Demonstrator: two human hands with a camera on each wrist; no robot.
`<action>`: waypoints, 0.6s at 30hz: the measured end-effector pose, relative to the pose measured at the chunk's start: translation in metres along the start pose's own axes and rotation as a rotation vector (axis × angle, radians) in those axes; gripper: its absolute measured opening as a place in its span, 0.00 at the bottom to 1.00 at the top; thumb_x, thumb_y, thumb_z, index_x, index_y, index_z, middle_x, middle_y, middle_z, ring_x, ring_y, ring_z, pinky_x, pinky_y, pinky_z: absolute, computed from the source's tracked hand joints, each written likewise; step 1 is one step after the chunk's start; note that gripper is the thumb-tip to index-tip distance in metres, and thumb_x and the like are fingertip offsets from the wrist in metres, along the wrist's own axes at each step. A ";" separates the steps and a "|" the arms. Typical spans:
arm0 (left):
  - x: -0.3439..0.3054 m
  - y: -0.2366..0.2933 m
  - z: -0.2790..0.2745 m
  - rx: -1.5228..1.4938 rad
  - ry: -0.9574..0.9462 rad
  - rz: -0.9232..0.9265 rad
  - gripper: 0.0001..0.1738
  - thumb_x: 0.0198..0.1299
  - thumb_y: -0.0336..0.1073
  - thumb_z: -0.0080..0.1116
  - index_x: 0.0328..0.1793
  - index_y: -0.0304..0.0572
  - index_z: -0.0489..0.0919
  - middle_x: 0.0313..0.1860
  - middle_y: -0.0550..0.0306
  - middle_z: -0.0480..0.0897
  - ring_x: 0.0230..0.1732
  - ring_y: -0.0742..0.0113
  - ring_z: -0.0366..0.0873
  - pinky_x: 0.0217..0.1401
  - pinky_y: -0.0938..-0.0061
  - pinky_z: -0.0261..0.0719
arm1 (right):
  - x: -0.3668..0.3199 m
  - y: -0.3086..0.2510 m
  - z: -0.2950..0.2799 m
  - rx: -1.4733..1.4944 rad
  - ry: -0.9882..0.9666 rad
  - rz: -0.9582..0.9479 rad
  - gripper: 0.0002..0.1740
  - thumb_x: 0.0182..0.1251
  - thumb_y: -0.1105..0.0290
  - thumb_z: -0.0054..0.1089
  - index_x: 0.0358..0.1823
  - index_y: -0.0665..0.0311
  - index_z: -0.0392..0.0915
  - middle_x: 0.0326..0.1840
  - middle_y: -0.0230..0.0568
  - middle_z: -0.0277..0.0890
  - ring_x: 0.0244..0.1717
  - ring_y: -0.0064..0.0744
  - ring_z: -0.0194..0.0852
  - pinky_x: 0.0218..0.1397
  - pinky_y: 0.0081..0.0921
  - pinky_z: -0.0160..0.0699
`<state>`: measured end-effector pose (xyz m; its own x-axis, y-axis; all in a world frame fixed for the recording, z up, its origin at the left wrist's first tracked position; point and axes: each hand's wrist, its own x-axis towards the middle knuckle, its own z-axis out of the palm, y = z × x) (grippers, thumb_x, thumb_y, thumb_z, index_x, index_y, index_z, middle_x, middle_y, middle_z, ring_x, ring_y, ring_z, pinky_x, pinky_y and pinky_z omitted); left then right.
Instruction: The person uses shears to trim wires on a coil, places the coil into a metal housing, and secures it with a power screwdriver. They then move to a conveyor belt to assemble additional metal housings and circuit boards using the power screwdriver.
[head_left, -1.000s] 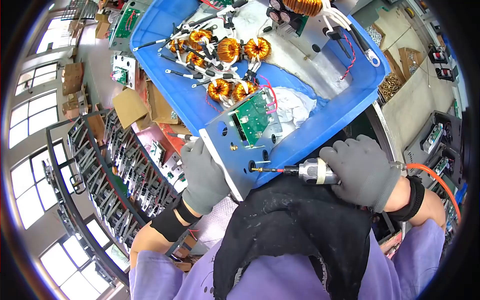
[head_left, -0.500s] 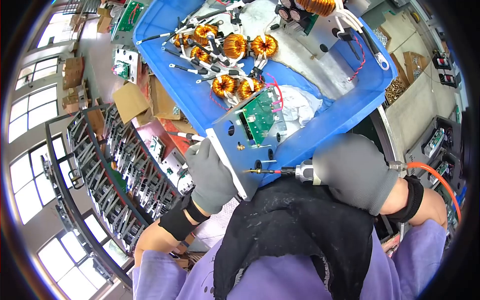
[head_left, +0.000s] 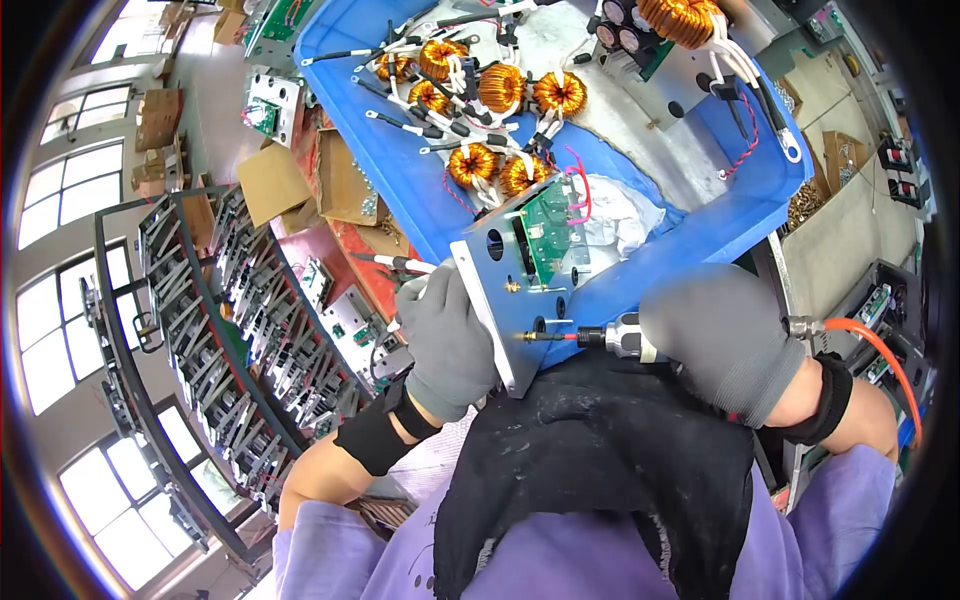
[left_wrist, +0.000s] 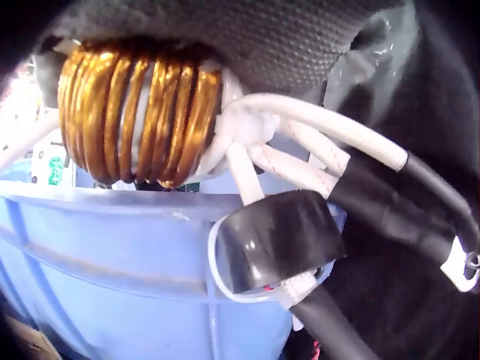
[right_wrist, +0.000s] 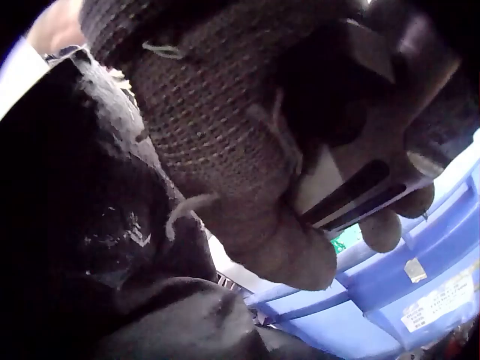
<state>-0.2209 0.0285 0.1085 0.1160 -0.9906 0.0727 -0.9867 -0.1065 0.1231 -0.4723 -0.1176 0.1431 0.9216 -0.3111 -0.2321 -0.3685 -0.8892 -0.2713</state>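
In the head view my left hand (head_left: 447,345) grips the edge side of an upright metal plate (head_left: 505,320) that carries a green circuit board (head_left: 548,235). Its glove (left_wrist: 277,45) lies over a copper-wound coil (left_wrist: 139,116) with white and black leads in the left wrist view. My right hand (head_left: 722,345) is curled round a silver power screwdriver (head_left: 625,338), fed by an orange hose (head_left: 870,345). The driver's bit, held level, points left, its brass-coloured tip at the plate's lower part. In the right wrist view dark-gloved fingers (right_wrist: 292,255) wrap the tool.
A blue bin (head_left: 690,245) beyond the plate holds several copper coils (head_left: 502,88), cables and crumpled white wrapping (head_left: 615,215). Left stands a rack (head_left: 225,350) of metal parts, with a cardboard box (head_left: 345,175) beside the bin. Boxes of small fasteners (head_left: 803,205) lie at right.
The plate, left hand and bin have shifted right in the head view. Along the plate's face, the driver tip now sits closer to the left hand's edge. Both hands keep their holds.
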 end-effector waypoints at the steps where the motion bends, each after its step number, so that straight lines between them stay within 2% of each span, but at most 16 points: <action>1: 0.002 0.002 -0.003 -0.010 -0.001 0.000 0.16 0.54 0.30 0.54 0.50 0.38 0.81 0.47 0.53 0.81 0.50 0.60 0.77 0.56 0.60 0.63 | 0.001 -0.001 0.000 0.017 -0.002 0.003 0.11 0.52 0.68 0.61 0.38 0.59 0.76 0.31 0.37 0.74 0.33 0.35 0.77 0.35 0.34 0.69; 3: 0.005 0.006 -0.008 -0.021 0.004 -0.012 0.16 0.54 0.29 0.53 0.49 0.38 0.81 0.47 0.53 0.81 0.50 0.60 0.77 0.57 0.60 0.63 | 0.002 -0.003 -0.001 0.025 -0.006 -0.006 0.12 0.52 0.68 0.62 0.39 0.59 0.76 0.30 0.37 0.74 0.33 0.36 0.76 0.35 0.34 0.69; 5: 0.008 0.008 -0.013 -0.072 0.015 -0.071 0.16 0.54 0.29 0.53 0.49 0.37 0.81 0.48 0.53 0.81 0.50 0.59 0.76 0.57 0.61 0.63 | 0.005 -0.004 -0.006 0.095 -0.002 0.016 0.17 0.48 0.69 0.65 0.41 0.58 0.75 0.31 0.38 0.73 0.34 0.39 0.76 0.38 0.37 0.68; 6: 0.008 0.004 -0.013 -0.043 -0.020 -0.045 0.15 0.54 0.29 0.53 0.48 0.34 0.80 0.48 0.52 0.81 0.51 0.58 0.76 0.57 0.60 0.64 | 0.006 -0.004 -0.008 0.075 0.003 -0.012 0.17 0.48 0.69 0.65 0.41 0.58 0.75 0.31 0.38 0.73 0.34 0.39 0.76 0.38 0.37 0.68; 7: 0.009 0.005 -0.019 -0.141 -0.051 -0.083 0.17 0.55 0.29 0.53 0.49 0.30 0.79 0.49 0.49 0.79 0.55 0.56 0.76 0.60 0.57 0.64 | 0.007 -0.006 -0.011 0.085 -0.037 0.010 0.19 0.46 0.68 0.67 0.42 0.58 0.74 0.32 0.39 0.72 0.36 0.41 0.75 0.39 0.38 0.68; 9: 0.007 -0.003 -0.023 -0.022 -0.078 0.062 0.20 0.55 0.31 0.52 0.53 0.27 0.78 0.56 0.44 0.77 0.62 0.51 0.73 0.66 0.54 0.62 | 0.011 -0.010 -0.015 0.064 -0.074 -0.013 0.21 0.44 0.68 0.69 0.43 0.58 0.74 0.33 0.40 0.72 0.37 0.42 0.75 0.40 0.39 0.67; 11: 0.006 -0.010 -0.035 -0.043 -0.102 0.102 0.25 0.57 0.34 0.52 0.60 0.25 0.75 0.67 0.36 0.71 0.71 0.42 0.65 0.75 0.44 0.54 | 0.015 -0.019 -0.014 0.071 -0.143 0.064 0.23 0.43 0.67 0.71 0.43 0.58 0.73 0.35 0.42 0.72 0.39 0.43 0.75 0.42 0.40 0.67; 13: 0.000 -0.029 -0.046 -0.209 -0.101 0.167 0.25 0.44 0.36 0.61 0.50 0.29 0.80 0.66 0.31 0.69 0.71 0.35 0.63 0.76 0.39 0.53 | 0.023 -0.028 -0.017 0.062 -0.169 0.053 0.24 0.43 0.66 0.71 0.43 0.58 0.73 0.35 0.42 0.72 0.39 0.44 0.74 0.41 0.40 0.66; 14: 0.000 -0.040 -0.058 -0.307 -0.128 0.150 0.25 0.44 0.34 0.64 0.52 0.35 0.80 0.66 0.35 0.70 0.69 0.37 0.66 0.73 0.46 0.61 | 0.026 -0.033 -0.018 0.076 -0.195 0.077 0.24 0.43 0.65 0.71 0.44 0.58 0.73 0.35 0.42 0.71 0.39 0.44 0.74 0.41 0.40 0.66; 15: -0.007 -0.057 -0.061 -0.315 -0.109 0.119 0.25 0.44 0.34 0.64 0.52 0.35 0.80 0.66 0.35 0.70 0.69 0.37 0.66 0.73 0.46 0.61 | 0.027 -0.037 -0.018 0.053 -0.208 0.053 0.24 0.43 0.65 0.71 0.44 0.58 0.73 0.35 0.42 0.71 0.39 0.44 0.74 0.41 0.40 0.66; 17: -0.024 -0.092 -0.066 -0.533 0.173 -0.107 0.28 0.52 0.35 0.63 0.62 0.41 0.77 0.63 0.41 0.74 0.64 0.44 0.73 0.68 0.51 0.69 | 0.030 -0.046 -0.014 0.088 -0.097 0.103 0.25 0.42 0.64 0.73 0.44 0.57 0.74 0.36 0.41 0.71 0.38 0.45 0.74 0.40 0.40 0.66; 18: -0.039 -0.110 -0.051 -0.524 0.322 -0.369 0.26 0.54 0.37 0.65 0.61 0.43 0.77 0.61 0.42 0.75 0.61 0.44 0.75 0.64 0.52 0.73 | 0.033 -0.049 -0.014 0.116 -0.081 0.128 0.26 0.41 0.63 0.74 0.44 0.57 0.75 0.37 0.40 0.71 0.37 0.46 0.74 0.39 0.40 0.67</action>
<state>-0.1113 0.0829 0.1428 0.5391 -0.8148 0.2132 -0.7016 -0.2945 0.6489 -0.4217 -0.0887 0.1619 0.8549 -0.3872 -0.3451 -0.4983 -0.7980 -0.3390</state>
